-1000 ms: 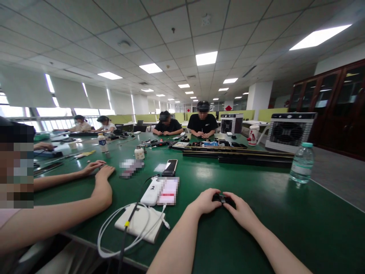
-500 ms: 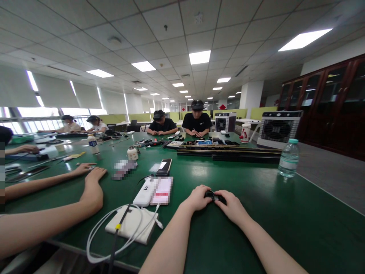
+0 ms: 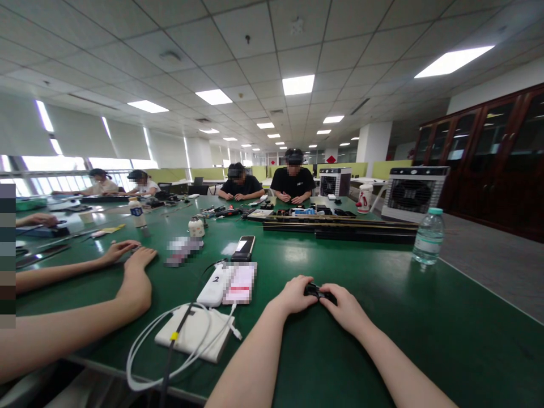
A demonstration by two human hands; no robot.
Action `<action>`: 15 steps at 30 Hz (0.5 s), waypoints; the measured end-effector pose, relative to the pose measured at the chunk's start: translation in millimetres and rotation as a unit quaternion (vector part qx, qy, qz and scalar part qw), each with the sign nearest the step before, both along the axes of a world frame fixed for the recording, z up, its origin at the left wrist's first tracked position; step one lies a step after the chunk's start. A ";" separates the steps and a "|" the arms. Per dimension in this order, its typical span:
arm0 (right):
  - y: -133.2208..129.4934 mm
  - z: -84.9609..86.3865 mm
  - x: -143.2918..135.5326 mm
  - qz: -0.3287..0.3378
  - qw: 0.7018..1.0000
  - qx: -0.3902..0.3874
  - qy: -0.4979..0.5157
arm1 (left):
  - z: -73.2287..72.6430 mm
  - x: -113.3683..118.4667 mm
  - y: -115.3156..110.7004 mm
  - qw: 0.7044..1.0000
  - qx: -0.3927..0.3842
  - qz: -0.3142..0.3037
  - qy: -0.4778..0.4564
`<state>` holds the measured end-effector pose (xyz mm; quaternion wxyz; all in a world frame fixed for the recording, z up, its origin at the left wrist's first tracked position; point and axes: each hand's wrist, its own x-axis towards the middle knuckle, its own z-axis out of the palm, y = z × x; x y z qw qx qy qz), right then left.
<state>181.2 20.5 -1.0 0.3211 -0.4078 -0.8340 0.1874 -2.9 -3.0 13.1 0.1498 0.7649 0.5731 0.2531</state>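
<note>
Both of my hands rest low over the green table [image 3: 403, 300], in the lower middle of the head view. A small black object [image 3: 316, 292] with a curved outline lies between them. My left hand [image 3: 296, 294] grips its left end with curled fingers, thumb towards me. On the other end, the fingers and thumb of my right hand [image 3: 344, 306] are closed. Fingers cover much of the object, so its exact kind does not show.
Left of my arms are a white power bank [image 3: 212, 286], a phone [image 3: 243, 248], a white box [image 3: 170, 334] and a looped white cable [image 3: 132, 345]. A water bottle [image 3: 428, 238] stands at right. Black rails [image 3: 365, 233] lie ahead. A co-worker's arms [image 3: 85, 334] reach in from the left.
The view has shifted very slightly. My hands stay in almost the same place, and the black object between them looks slightly turned, with less of its grey top showing.
</note>
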 end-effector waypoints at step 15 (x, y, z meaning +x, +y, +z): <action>3.2 -5.0 1.6 0.004 1.000 -0.003 0.008 | -1.3 0.5 1.2 1.000 -0.001 0.003 0.006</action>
